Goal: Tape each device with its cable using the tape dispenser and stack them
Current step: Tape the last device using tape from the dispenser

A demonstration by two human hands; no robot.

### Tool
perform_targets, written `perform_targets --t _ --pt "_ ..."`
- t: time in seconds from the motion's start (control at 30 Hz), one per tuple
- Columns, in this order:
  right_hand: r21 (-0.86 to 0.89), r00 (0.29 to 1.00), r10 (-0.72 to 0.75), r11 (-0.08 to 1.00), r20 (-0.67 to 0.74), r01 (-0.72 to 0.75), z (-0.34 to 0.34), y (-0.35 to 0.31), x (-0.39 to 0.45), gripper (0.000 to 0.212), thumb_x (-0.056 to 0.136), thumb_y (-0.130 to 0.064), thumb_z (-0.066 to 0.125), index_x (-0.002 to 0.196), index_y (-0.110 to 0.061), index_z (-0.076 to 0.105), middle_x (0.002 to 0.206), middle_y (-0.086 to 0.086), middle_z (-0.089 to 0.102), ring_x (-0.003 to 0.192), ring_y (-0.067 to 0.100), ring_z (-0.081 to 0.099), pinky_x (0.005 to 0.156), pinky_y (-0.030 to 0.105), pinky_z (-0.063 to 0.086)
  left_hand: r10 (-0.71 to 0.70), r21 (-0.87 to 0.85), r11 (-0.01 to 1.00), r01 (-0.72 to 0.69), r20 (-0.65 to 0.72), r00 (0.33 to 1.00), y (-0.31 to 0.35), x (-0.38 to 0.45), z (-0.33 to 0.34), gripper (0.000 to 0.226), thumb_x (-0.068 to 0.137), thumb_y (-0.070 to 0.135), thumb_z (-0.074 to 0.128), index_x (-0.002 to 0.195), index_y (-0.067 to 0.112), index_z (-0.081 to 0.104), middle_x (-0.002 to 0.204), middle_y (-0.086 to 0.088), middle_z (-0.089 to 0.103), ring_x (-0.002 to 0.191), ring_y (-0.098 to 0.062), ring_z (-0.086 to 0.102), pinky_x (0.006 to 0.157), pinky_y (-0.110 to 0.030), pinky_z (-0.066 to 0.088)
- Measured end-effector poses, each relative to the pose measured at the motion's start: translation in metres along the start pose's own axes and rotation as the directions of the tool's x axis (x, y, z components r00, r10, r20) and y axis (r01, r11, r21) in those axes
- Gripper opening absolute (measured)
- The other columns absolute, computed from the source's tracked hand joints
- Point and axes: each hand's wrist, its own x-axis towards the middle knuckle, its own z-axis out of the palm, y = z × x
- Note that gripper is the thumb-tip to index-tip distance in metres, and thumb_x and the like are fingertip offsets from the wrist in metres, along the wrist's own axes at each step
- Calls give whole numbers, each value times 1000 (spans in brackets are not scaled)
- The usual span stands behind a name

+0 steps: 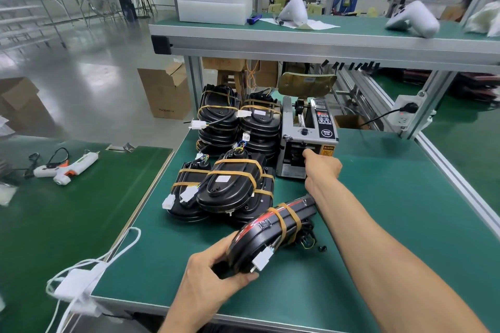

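Here two hands (213,276), one dispenser (308,140)

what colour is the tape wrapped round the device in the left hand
Tan-brown tape, two bands round the black device, shown in the head view.

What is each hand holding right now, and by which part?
Left hand grips the black device by its near end. Right hand reaches the tape dispenser outlet; any hold is unclear.

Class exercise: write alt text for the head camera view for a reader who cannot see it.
A left hand holds a taped black device on a green table while the right hand reaches into a tape dispenser. Stacks of taped devices sit beside the dispenser.
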Motion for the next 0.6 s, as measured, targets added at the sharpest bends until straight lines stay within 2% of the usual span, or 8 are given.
perform_targets --t 0.07,0.17,0.23,0.3,0.37,0.43,0.6 --pt "-10 996 -22 1000 86 22 -11 -4 -9 17 81 -15 79 76 -10 63 80 6 68 65 19 54 61 28 44 -7 -3 1000 7 -2 1000 0 0 0 74 74 48 98 141 48 67 121 12 81 119 -8 75 102 -15 52" --pt "-29 944 -72 996 321 86 -52 -5 -32 11 86 -22 78 90 -11 76 75 -1 68 66 12 57 64 26 43 -10 -19 1000 9 -14 1000 3 0 0 75 71 56 96 140 49 67 120 11 81 117 -9 75 101 -14 52" --pt "-15 880 -70 996 470 87 -88 -2 -52 5 89 -21 77 88 -17 78 82 -2 73 80 12 68 72 29 50 -13 -19 1000 13 -17 1000 5 1 1 74 72 56 96 140 49 68 120 11 81 116 -7 75 100 -13 52" --pt "-31 815 -45 997 578 77 -118 4 -70 12 92 -16 75 81 -17 78 93 3 77 93 16 72 80 32 56 -12 -10 1000 12 -17 1000 7 1 1 72 72 58 95 138 50 68 120 13 81 115 -3 75 99 -10 50" --pt "-52 793 -29 996 608 76 -135 11 -81 13 93 -11 74 80 -12 76 105 10 78 99 22 73 88 35 59 -6 -13 1000 6 -22 1000 9 1 1 71 72 58 95 138 51 69 121 14 80 115 -2 74 98 -8 49" --pt "-39 806 -51 995 590 91 -140 14 -89 18 93 -7 73 75 -8 71 109 11 79 97 22 73 93 36 59 3 -15 1000 -3 -20 1000 9 0 1 71 72 52 97 137 52 69 121 14 80 115 -3 74 99 -10 50" --pt "-40 825 -90 990 558 135 -136 9 -94 30 92 -3 74 62 -10 74 100 8 80 81 10 73 85 28 62 -13 -32 999 13 -10 1000 11 -1 2 72 71 58 96 137 50 69 122 13 80 116 -5 75 99 -12 51"
